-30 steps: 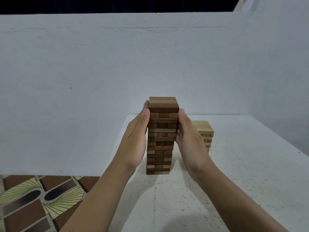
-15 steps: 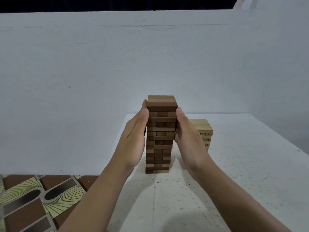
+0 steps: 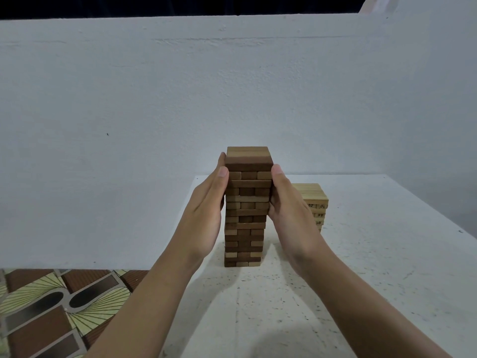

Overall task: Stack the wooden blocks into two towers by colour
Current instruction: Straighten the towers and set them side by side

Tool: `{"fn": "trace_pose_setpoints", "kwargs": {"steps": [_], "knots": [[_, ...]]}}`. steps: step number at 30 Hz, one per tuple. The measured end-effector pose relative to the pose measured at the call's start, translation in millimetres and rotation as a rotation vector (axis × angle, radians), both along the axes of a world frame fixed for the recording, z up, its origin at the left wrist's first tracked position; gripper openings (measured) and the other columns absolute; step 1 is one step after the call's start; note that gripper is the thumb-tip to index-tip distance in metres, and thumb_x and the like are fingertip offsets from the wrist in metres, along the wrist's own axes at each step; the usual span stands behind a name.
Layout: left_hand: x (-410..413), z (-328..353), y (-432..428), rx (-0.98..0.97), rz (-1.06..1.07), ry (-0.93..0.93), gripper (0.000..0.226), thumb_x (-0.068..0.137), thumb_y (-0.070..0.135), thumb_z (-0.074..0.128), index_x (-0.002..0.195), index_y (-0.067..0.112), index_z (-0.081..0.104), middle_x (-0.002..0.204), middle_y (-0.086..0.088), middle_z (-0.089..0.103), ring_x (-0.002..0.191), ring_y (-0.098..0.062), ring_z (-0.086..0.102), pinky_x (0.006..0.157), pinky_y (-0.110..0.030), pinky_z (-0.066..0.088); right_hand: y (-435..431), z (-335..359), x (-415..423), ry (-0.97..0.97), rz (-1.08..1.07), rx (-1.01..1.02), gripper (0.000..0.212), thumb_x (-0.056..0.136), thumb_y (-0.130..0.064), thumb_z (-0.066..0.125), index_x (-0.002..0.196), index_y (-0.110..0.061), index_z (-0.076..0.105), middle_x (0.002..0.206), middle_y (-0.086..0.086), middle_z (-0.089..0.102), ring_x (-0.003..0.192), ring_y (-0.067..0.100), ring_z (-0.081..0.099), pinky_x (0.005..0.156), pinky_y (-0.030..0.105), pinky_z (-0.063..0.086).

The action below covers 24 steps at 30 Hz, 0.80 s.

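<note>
Barely changed: your left hand (image 3: pixel 204 218) and right hand (image 3: pixel 291 218) still press flat against the brown tower (image 3: pixel 244 244), probably final squaring.

I cannot see the palm of the left hand (image 3: pixel 204 215) or of the right hand (image 3: pixel 291 215). Where each meets the brown tower (image 3: pixel 245 208) is screened by the hand itself. The tower's rear face and its 2 side faces are out of view. The right hand covers the left part and the base of the pale tower (image 3: pixel 313 200). The numbers printed on its block ends are too small for me to read reliably. The 2 forearms are cut off by the bottom edge. The table (image 3: pixel 387 254) runs out at the bottom and right edges, the tiled floor (image 3: pixel 51 306) at the left and bottom edges.
</note>
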<state>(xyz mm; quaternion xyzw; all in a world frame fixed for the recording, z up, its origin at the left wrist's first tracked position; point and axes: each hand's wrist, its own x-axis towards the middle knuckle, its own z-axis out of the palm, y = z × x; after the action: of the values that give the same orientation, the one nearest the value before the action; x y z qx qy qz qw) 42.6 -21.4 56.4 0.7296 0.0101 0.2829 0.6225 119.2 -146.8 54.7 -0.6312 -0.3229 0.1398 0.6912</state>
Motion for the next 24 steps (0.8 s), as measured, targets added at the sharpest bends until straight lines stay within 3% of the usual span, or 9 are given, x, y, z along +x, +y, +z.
{"fn": "trace_pose_setpoints", "kwargs": {"steps": [4, 8, 13, 18, 24], "knots": [[1.4, -1.7, 6.5, -0.014, -0.003, 0.004, 0.068, 0.097, 0.065, 0.04, 0.157, 0.033, 0.037, 0.157, 0.018, 0.043, 0.148, 0.001, 0.032, 0.126, -0.041, 0.021, 1.2, 0.4, 2.9, 0.013, -0.006, 0.008, 0.062, 0.096, -0.073, 0.029, 0.145, -0.042, 0.051, 0.145, -0.02, 0.055, 0.137, -0.001, 0.046, 0.12, 0.042, 0.031], [1.3, 0.2, 9.9, -0.044, 0.01, -0.014, 0.078, 0.087, 0.07, 0.045, 0.156, 0.035, 0.037, 0.157, 0.019, 0.043, 0.148, 0.001, 0.032, 0.126, -0.042, 0.022, 3.2, 2.5, 7.4, -0.026, -0.044, 0.0, 0.077, 0.085, -0.084, 0.03, 0.151, -0.046, 0.039, 0.155, -0.022, 0.042, 0.146, 0.0, 0.033, 0.123, 0.045, 0.024], [1.1, 4.6, 3.6, -0.045, -0.005, -0.041, 0.056, 0.099, 0.053, 0.037, 0.151, 0.035, 0.046, 0.145, 0.02, 0.056, 0.142, 0.002, 0.041, 0.125, -0.039, 0.025, 0.2, 12.7, 6.9, -0.022, -0.017, 0.02, 0.052, 0.105, -0.062, 0.023, 0.133, -0.041, 0.062, 0.131, -0.019, 0.065, 0.127, -0.002, 0.055, 0.117, 0.039, 0.036], [1.9, 5.4, 1.5, -0.032, -0.013, -0.039, 0.058, 0.1, 0.05, 0.035, 0.153, 0.029, 0.044, 0.145, 0.016, 0.058, 0.141, -0.001, 0.044, 0.124, -0.04, 0.027, 4.5, 12.6, 5.2, -0.041, -0.041, -0.006, 0.059, 0.102, -0.067, 0.024, 0.144, -0.037, 0.053, 0.144, -0.015, 0.056, 0.137, 0.002, 0.047, 0.12, 0.041, 0.032], [1.2, 5.5, 2.1, -0.016, -0.009, -0.026, 0.057, 0.101, 0.05, 0.035, 0.153, 0.029, 0.044, 0.146, 0.016, 0.057, 0.142, -0.001, 0.043, 0.123, -0.04, 0.028, 3.7, 15.9, 1.5, -0.033, -0.018, 0.026, 0.052, 0.106, -0.058, 0.024, 0.136, -0.036, 0.061, 0.13, -0.015, 0.066, 0.124, -0.002, 0.057, 0.115, 0.034, 0.039]]}}
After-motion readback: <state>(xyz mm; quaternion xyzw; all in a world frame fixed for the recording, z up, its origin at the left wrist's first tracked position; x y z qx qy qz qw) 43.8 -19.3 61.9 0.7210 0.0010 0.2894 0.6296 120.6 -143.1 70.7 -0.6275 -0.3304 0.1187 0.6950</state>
